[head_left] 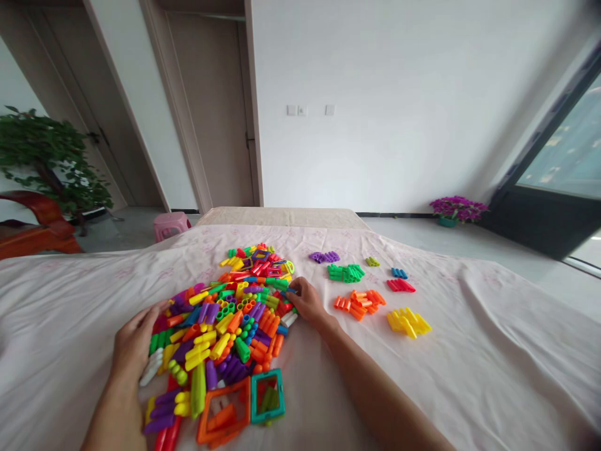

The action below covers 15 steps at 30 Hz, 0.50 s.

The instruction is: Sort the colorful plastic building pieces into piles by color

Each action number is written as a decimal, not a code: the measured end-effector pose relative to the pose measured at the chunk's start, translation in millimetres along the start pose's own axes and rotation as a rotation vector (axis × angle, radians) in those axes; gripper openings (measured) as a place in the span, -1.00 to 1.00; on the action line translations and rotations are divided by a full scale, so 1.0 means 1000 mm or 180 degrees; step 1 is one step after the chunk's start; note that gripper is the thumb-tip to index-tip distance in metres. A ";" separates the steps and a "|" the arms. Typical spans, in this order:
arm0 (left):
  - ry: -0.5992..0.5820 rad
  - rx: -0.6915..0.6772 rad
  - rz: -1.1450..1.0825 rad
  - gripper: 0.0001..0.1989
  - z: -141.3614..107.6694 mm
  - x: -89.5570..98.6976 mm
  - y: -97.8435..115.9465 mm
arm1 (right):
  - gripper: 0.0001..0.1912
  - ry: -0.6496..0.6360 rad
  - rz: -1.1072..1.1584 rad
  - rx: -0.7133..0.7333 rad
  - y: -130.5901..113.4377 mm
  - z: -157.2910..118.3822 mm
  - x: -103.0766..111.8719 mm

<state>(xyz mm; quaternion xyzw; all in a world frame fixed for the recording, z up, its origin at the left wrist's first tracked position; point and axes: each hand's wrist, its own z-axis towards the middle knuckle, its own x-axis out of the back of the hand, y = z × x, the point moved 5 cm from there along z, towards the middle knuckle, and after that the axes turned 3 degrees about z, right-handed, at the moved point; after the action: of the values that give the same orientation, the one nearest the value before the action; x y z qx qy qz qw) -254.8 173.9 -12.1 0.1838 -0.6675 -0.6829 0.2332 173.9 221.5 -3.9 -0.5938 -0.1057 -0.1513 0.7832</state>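
"Where do we have our left hand (136, 341)?"

"At the left edge of the heap of plastic pieces (230, 322), fingers loosely curved against it; we can't say whether they grip anything."

"And our right hand (306, 302)?"

"Across the heap from the left one, fingers bent inward by a blue piece (290, 290). The fingertips are partly hidden, so we can't say whether it is held."

"So the heap lies between our hands?"

"Yes, reaching beyond them and back between our forearms, where an orange frame (227, 388) and a teal frame (268, 416) lie side by side."

"What do we see right of the right hand?"

"Colour groups on the cloth (469, 351): orange tubes (359, 303) nearest, yellow tubes (408, 323) farther right, green tubes (346, 273) and purple tubes (323, 257) ahead. Red tubes (400, 285), blue tubes (399, 273) and olive tubes (372, 262) sit farther out."
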 end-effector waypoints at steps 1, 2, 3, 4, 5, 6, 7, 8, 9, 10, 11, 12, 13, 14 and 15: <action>0.0006 -0.0009 0.0034 -0.53 0.003 0.000 -0.001 | -0.79 -0.0005 0.0299 -0.0027 0.000 -0.003 0.001; 0.0018 -0.0024 0.0053 -0.53 0.006 0.000 -0.002 | -0.77 -0.0004 0.0606 -0.0108 0.000 -0.005 0.002; 0.0025 -0.0047 0.0075 -0.53 0.007 0.001 -0.002 | -0.74 0.0008 0.0892 -0.0245 0.002 -0.006 0.003; 0.0029 -0.0085 0.0107 -0.54 0.008 0.001 -0.002 | -0.71 0.0036 0.1130 -0.0413 0.003 -0.007 0.004; 0.0022 -0.0123 0.0165 -0.55 0.008 0.001 -0.001 | -0.69 0.0095 0.1307 -0.0589 0.005 -0.007 0.005; 0.0009 -0.0157 0.0224 -0.56 0.008 0.001 -0.001 | -0.67 0.0179 0.1437 -0.0740 0.006 -0.008 0.006; 0.0002 -0.0191 0.0277 -0.57 0.007 0.001 0.000 | -0.65 0.0278 0.1543 -0.0840 0.007 -0.008 0.008; -0.0014 -0.0219 0.0326 -0.57 0.007 0.001 0.000 | -0.63 0.0358 0.1639 -0.0879 0.008 -0.008 0.009; -0.0021 -0.0233 0.0363 -0.57 0.007 0.001 0.000 | -0.60 0.0397 0.1730 -0.0864 0.008 -0.008 0.010; -0.0019 -0.0228 0.0382 -0.56 0.007 0.002 -0.001 | -0.56 0.0391 0.1821 -0.0825 0.008 -0.008 0.011; -0.0013 -0.0205 0.0378 -0.55 0.008 0.002 -0.002 | -0.53 0.0349 0.1913 -0.0786 0.008 -0.009 0.010; -0.0013 -0.0174 0.0371 -0.54 0.009 0.003 -0.004 | -0.51 0.0291 0.2006 -0.0763 0.008 -0.009 0.009; -0.0011 -0.0155 0.0385 -0.54 0.010 0.004 -0.004 | -0.49 0.0245 0.2104 -0.0774 0.008 -0.009 0.008; 0.0006 -0.0194 0.0463 -0.55 0.011 0.005 -0.004 | -0.48 0.0232 0.2212 -0.0814 0.008 -0.010 0.008; 0.0043 -0.0295 0.0600 -0.57 0.011 0.006 -0.001 | -0.47 0.0269 0.2336 -0.0867 0.007 -0.010 0.008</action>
<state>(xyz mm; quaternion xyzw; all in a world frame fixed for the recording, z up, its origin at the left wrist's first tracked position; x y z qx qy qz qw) -266.1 179.2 -12.4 0.1138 -0.6480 -0.6868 0.3090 184.1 212.9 -10.3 -0.6838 0.1670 0.1017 0.7029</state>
